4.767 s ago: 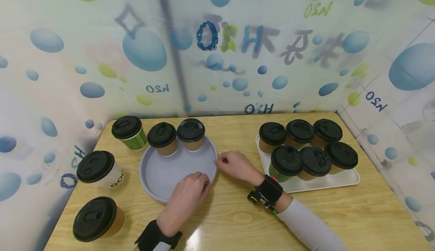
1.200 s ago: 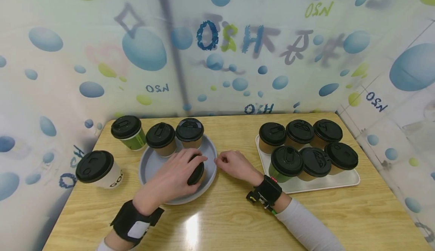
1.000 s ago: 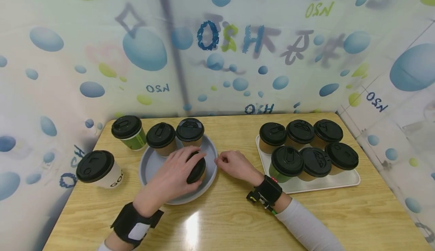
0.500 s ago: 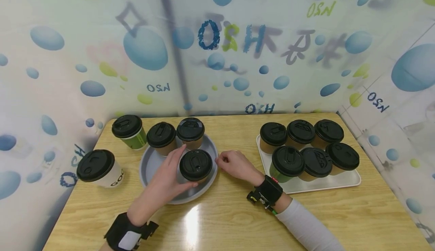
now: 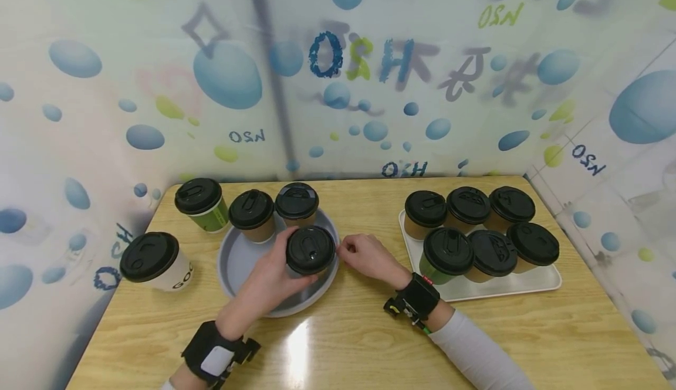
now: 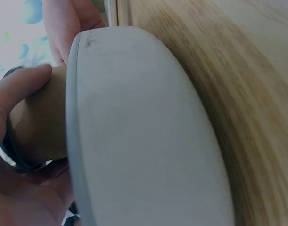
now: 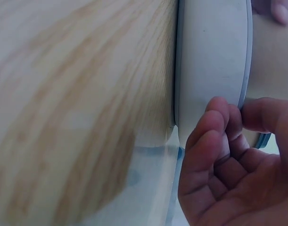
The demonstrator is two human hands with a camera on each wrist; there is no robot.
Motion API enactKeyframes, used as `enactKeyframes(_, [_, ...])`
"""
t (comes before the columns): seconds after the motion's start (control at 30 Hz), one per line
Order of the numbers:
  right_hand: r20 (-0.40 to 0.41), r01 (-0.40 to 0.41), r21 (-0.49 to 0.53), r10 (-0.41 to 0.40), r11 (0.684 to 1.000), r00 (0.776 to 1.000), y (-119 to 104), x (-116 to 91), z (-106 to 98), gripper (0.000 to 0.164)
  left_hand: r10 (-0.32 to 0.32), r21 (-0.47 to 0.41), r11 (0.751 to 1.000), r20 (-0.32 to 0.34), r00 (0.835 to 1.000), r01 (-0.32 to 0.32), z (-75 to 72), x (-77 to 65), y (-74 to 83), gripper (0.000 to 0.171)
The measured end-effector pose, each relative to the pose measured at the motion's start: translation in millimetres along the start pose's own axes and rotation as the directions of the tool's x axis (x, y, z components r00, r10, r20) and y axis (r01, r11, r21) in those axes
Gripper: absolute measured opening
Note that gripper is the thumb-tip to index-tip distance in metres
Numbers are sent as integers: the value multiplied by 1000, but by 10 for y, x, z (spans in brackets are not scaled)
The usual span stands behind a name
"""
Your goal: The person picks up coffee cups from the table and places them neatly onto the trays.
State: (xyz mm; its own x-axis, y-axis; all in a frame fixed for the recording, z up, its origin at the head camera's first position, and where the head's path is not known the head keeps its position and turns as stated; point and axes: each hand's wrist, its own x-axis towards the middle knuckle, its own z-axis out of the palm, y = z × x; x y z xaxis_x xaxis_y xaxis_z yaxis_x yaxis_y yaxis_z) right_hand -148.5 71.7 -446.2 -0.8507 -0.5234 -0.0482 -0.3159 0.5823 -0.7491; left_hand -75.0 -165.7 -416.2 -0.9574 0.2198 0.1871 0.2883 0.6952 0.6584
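My left hand (image 5: 271,275) grips a brown paper coffee cup (image 6: 40,122) with a black lid, over the right part of a round grey-blue tray (image 5: 240,267). Thumb and fingers lie on opposite sides of the cup. At the tray's right rim, my right hand (image 5: 372,258) has its fingers curled, and in the right wrist view thumb and index finger pinch the rim (image 7: 246,70). Two more lidded cups stand at the tray's back, a left one (image 5: 253,217) and a right one (image 5: 297,205). The held cup's base is hidden in the head view.
Left of the tray stand a green lidded cup (image 5: 203,205) and a white lidded cup (image 5: 155,261). On the right, a white rectangular tray (image 5: 507,289) carries several black-lidded cups. A patterned curtain (image 5: 338,138) rises behind the wooden table (image 5: 359,343).
The brown cup from the table's front left is now over the round tray in my left hand. Lately it has shifted slightly right towards the rim. My right hand stays at the rim.
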Motion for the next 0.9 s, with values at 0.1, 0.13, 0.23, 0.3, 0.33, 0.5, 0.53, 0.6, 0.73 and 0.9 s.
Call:
enactKeyframes(0.1, [4, -4, 5, 4, 1000, 1000, 1, -3, -8, 26, 9, -2, 1000, -43, 999, -9, 27, 50, 26, 102])
enactKeyframes(0.13, [8, -4, 5, 4, 1000, 1000, 4, -4, -10, 26, 11, 1, 1000, -52, 999, -11, 40, 70, 33, 102])
enactKeyframes(0.23, [32, 5, 14, -6, 1000, 999, 14, -7, -14, 25, 22, 11, 1000, -67, 998, -22, 83, 118, 51, 102])
enactKeyframes(0.3, [50, 9, 26, -10, 1000, 999, 17, -15, -19, 26, 24, 15, 1000, -70, 997, -23, 114, 140, 62, 101])
enactKeyframes(0.33, [58, 10, 37, -12, 999, 998, 16, -22, -23, 27, 24, 13, 1000, -73, 997, -23, 129, 147, 66, 101])
enactKeyframes(0.5, [68, 13, 73, -18, 997, 998, -6, -67, -44, 28, 0, 10, 1000, -95, 996, 1, 185, 153, 85, 101])
enactKeyframes(0.53, [65, 18, 75, -23, 997, 998, -10, -75, -47, 28, -6, 11, 1000, -102, 995, 7, 194, 151, 83, 101])
enactKeyframes(0.6, [56, 29, 71, -33, 997, 998, -14, -87, -52, 27, -19, 11, 1000, -112, 993, 20, 206, 148, 84, 101])
enactKeyframes(0.73, [42, 50, 48, -52, 998, 998, 3, -100, -51, 23, -42, -4, 999, -117, 992, 42, 222, 149, 82, 101])
enactKeyframes(0.9, [52, 60, 28, -62, 998, 997, 11, -123, -43, 17, -59, -19, 998, -119, 991, 57, 240, 154, 63, 97])
